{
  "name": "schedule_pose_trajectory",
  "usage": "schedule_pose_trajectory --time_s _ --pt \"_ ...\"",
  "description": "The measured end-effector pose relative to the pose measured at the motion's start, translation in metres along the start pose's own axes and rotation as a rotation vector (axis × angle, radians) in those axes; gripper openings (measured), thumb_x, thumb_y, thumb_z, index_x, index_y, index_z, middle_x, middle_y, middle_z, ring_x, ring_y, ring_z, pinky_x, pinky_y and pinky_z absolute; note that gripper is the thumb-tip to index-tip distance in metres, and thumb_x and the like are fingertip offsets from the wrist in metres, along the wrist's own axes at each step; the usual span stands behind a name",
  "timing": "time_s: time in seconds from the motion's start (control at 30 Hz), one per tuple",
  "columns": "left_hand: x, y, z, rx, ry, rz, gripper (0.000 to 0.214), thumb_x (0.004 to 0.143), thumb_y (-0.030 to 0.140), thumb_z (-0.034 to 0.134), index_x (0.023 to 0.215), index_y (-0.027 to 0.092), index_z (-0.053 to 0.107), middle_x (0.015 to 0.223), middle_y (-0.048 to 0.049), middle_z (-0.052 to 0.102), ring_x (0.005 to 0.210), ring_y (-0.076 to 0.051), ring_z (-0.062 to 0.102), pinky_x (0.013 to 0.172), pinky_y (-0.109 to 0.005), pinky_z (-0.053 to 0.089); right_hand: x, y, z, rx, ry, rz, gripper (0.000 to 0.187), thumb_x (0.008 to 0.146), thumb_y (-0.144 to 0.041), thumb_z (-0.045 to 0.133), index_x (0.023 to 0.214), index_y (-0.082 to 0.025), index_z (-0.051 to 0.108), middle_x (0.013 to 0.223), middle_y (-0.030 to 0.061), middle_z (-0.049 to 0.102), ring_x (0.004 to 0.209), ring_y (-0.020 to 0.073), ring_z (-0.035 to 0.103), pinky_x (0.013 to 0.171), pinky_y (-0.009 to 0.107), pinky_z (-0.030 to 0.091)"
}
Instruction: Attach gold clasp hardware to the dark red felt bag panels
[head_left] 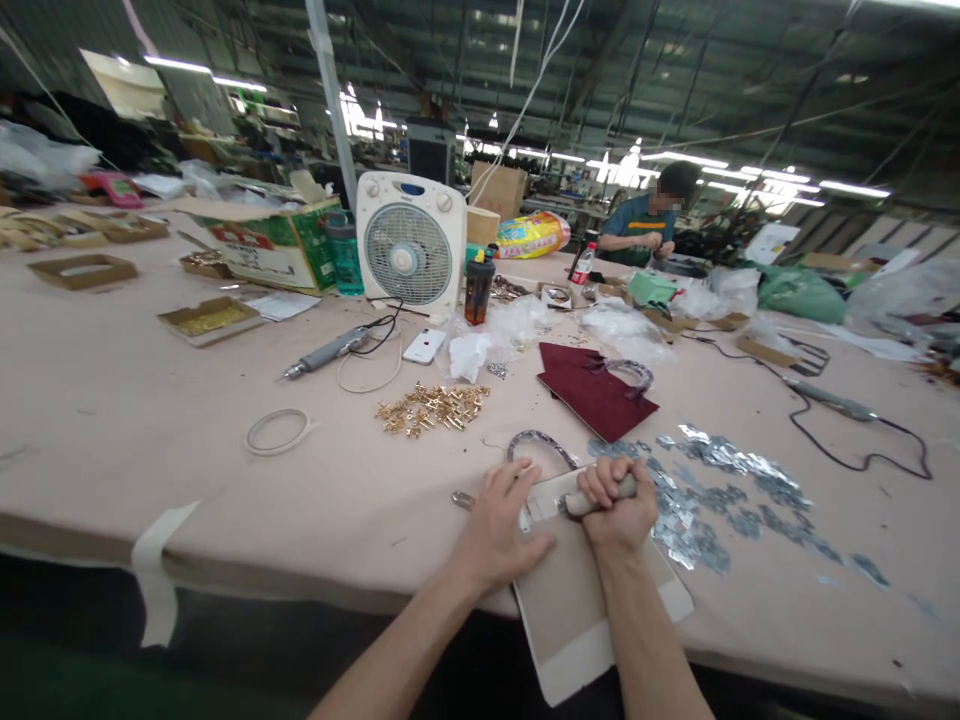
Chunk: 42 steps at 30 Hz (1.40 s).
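Note:
A beige panel [568, 600] with white edges lies at the table's front edge, its near end sticking out past it. A dark patterned loop handle [541, 440] curves out from its far end. My left hand [504, 525] rests on the panel's upper left, thumb and fingers spread. Fingers of my right hand [619, 505] are wrapped round a hand tool with a thick greyish handle [581, 503], whose tip meets the panel near white strips; its exact kind is not clear. Just left of my left hand lies a small metal piece [463, 499].
Thin silvery metal plates [690, 530] are scattered at right, gold fasteners [433, 408] piled ahead. Dark red panels [596, 385] lie beyond. An electric screwdriver [326, 353], phone [424, 346], tape roll [277, 432] and fan [411, 245] stand around. A person [645, 220] works across the table.

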<state>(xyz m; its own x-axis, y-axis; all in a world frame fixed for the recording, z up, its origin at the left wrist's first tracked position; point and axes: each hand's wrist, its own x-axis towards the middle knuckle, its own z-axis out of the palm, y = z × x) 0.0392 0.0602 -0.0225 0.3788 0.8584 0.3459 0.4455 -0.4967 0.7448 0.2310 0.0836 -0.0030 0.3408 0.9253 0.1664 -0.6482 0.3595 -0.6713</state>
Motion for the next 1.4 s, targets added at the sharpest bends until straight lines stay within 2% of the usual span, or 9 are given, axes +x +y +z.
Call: schedule_pose_trajectory --time_s 0.07,0.13,0.27,0.47,0.6,0.73,1.03,1.23,1.4 --pt "-0.009 -0.003 -0.009 -0.077 0.001 -0.074 0.076 0.082 0.029 0.074 0.152 0.023 0.046 0.155 -0.013 0.051 0.145 -0.03 0.045 0.124 -0.053 0.037 0.001 0.001 0.0 0.018 0.021 0.01 0.038 0.096 -0.044 0.061 0.068 -0.022 0.046 0.053 -0.0105 0.033 0.039 0.006 0.02 0.04 0.02 0.027" --pt "-0.015 -0.007 -0.017 -0.189 -0.007 -0.188 0.065 0.089 0.03 0.066 0.151 0.022 0.048 0.147 -0.0118 0.06 0.136 -0.027 0.055 0.118 -0.047 0.045 0.002 0.002 0.0 0.022 0.028 0.011 0.037 0.095 -0.044 0.062 0.07 -0.022 0.046 0.054 -0.0107 0.033 0.04 0.0059 0.02 0.041 0.02 0.027" --pt "-0.015 -0.01 -0.022 -0.265 -0.042 -0.329 0.05 0.084 0.027 0.068 0.135 0.023 0.067 0.135 -0.0077 0.071 0.123 -0.026 0.065 0.106 -0.04 0.054 0.001 0.001 0.002 -0.009 0.018 -0.006 0.036 0.096 -0.043 0.062 0.072 -0.022 0.047 0.056 -0.0109 0.032 0.04 0.0056 0.021 0.041 0.02 0.026" --pt "-0.007 -0.006 -0.022 -0.186 -0.026 -0.321 0.048 0.076 0.021 0.07 0.124 0.025 0.075 0.125 -0.0034 0.077 0.118 -0.024 0.069 0.111 -0.038 0.05 -0.028 0.001 0.02 -0.063 -0.01 -0.064 0.037 0.1 -0.04 0.055 0.069 -0.021 0.049 0.054 -0.0088 0.035 0.04 0.0067 0.026 0.043 0.022 0.027" --pt "-0.006 -0.006 -0.02 -0.175 -0.007 -0.36 0.049 0.073 0.02 0.068 0.121 0.024 0.077 0.124 -0.0042 0.078 0.117 -0.024 0.07 0.11 -0.036 0.05 -0.06 0.017 0.039 -0.112 -0.051 -0.13 0.043 0.103 -0.04 0.048 0.065 -0.02 0.05 0.053 -0.0076 0.035 0.04 0.0074 0.028 0.044 0.023 0.026" --pt "-0.003 -0.005 -0.021 -0.177 -0.01 -0.402 0.049 0.07 0.018 0.068 0.118 0.024 0.079 0.122 -0.0047 0.079 0.115 -0.024 0.072 0.108 -0.035 0.052 -0.076 0.035 0.05 -0.167 -0.058 -0.191 0.042 0.102 -0.039 0.048 0.065 -0.021 0.05 0.052 -0.0078 0.033 0.04 0.0085 0.029 0.045 0.024 0.026" --pt "0.004 -0.009 -0.022 -0.199 -0.057 -0.477 0.049 0.069 0.017 0.068 0.116 0.026 0.08 0.12 -0.0029 0.08 0.113 -0.024 0.074 0.107 -0.035 0.053 -0.088 0.045 0.053 -0.236 -0.041 -0.35 0.038 0.104 -0.033 0.044 0.069 -0.022 0.054 0.055 -0.0064 0.035 0.044 0.0109 0.034 0.047 0.025 0.028" --pt "0.004 -0.006 -0.026 -0.165 -0.073 -0.445 0.049 0.072 0.017 0.065 0.118 0.025 0.079 0.122 -0.0041 0.079 0.117 -0.024 0.072 0.11 -0.036 0.051 -0.089 0.058 0.054 -0.363 -0.068 -0.457 0.036 0.105 -0.03 0.045 0.073 -0.021 0.06 0.055 -0.0046 0.039 0.048 0.0136 0.038 0.048 0.027 0.029" --pt "0.004 -0.006 -0.032 -0.209 -0.123 -0.369 0.044 0.078 0.021 0.062 0.117 0.027 0.079 0.122 -0.0012 0.079 0.115 -0.023 0.072 0.106 -0.035 0.052 -0.08 0.068 0.052 -0.452 -0.096 -0.391 0.038 0.106 -0.032 0.045 0.072 -0.021 0.058 0.056 -0.0045 0.04 0.049 0.0132 0.038 0.047 0.027 0.028"
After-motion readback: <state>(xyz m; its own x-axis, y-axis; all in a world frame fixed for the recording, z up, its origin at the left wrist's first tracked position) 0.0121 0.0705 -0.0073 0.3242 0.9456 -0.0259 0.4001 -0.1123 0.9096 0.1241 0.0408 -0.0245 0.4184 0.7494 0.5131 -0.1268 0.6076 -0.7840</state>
